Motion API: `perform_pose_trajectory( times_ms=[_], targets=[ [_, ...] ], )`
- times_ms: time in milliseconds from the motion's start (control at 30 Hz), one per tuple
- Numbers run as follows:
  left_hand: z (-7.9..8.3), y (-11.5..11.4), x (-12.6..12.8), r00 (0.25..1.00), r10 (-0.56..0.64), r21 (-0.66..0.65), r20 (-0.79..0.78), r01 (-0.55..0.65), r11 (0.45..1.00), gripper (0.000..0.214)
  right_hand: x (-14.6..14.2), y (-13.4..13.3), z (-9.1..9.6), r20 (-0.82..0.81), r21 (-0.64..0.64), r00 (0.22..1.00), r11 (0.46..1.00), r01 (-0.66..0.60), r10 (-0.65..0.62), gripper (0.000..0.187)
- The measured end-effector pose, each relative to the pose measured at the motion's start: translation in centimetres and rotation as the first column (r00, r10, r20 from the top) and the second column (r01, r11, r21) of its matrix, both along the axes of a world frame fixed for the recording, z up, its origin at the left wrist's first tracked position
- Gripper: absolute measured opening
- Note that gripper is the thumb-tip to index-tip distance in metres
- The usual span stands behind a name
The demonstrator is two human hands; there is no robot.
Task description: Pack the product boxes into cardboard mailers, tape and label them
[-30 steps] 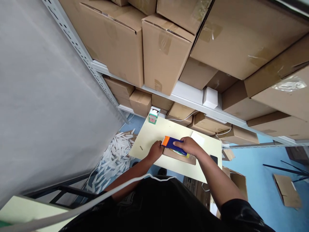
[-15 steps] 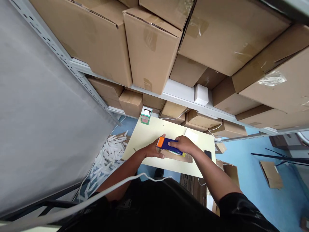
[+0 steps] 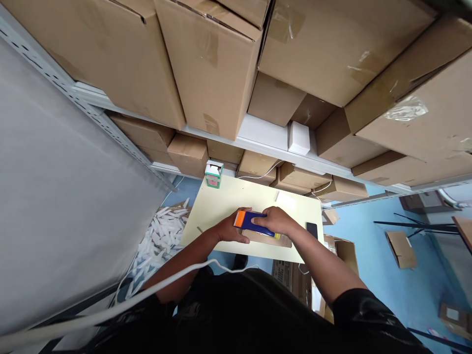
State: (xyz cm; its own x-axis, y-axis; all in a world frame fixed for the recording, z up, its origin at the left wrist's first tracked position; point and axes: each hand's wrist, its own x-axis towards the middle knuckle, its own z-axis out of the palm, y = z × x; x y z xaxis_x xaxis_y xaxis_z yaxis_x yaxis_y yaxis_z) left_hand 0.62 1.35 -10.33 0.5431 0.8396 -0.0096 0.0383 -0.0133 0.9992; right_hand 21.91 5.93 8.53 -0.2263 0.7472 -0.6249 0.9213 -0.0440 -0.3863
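Observation:
My right hand is wrapped round a dark blue and orange tape dispenser, its orange toothed end pointing left. The dispenser lies over a small flat cardboard box on the pale yellow table. My left hand grips the left end of that box, with the thumb on the near side and the fingers on the far side, close to the dispenser's orange end. A bit of yellow shows under the dispenser's right end. The dispenser hides most of the box.
A green and white carton stands at the table's back left corner, and a black phone lies at the right. Shelves of cardboard boxes rise behind. White strips heap on the floor at left. A white cable crosses before me.
The camera view has shifted a little, so the table and shelves sit slightly further left. Both hands keep their hold, and the dispenser stays over the box with little visible movement.

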Motion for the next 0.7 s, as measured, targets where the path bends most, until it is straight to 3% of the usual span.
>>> perform_pose_trajectory(
  times_ms=[233, 400, 500, 700],
  targets=[
    [2.5, 1.0, 0.3, 0.963, 0.012, 0.182, -0.269, 0.039, 0.982, 0.121, 1.4, 0.2, 1.0, 0.05, -0.011, 0.998, 0.999, -0.03, 0.031, 0.053],
    [3.3, 1.5, 0.6, 0.933, 0.03, 0.201, -0.36, 0.046, 0.978, 0.121, 4.1, 0.1, 1.9, 0.044, -0.006, 0.999, 1.0, -0.014, 0.015, 0.051],
    [3.3, 1.5, 0.0, 0.927, 0.055, 0.188, -0.371, 0.017, 0.982, 0.118, 7.8, -0.1, 2.4, 0.013, -0.037, 0.999, 0.998, 0.05, -0.049, 0.05],
    [3.7, 1.9, -0.3, 0.923, 0.009, 0.191, -0.384, 0.069, 0.979, 0.116, 17.9, -1.1, 2.4, -0.034, -0.067, 0.988, 0.986, 0.151, -0.153, 0.056]
  ],
)
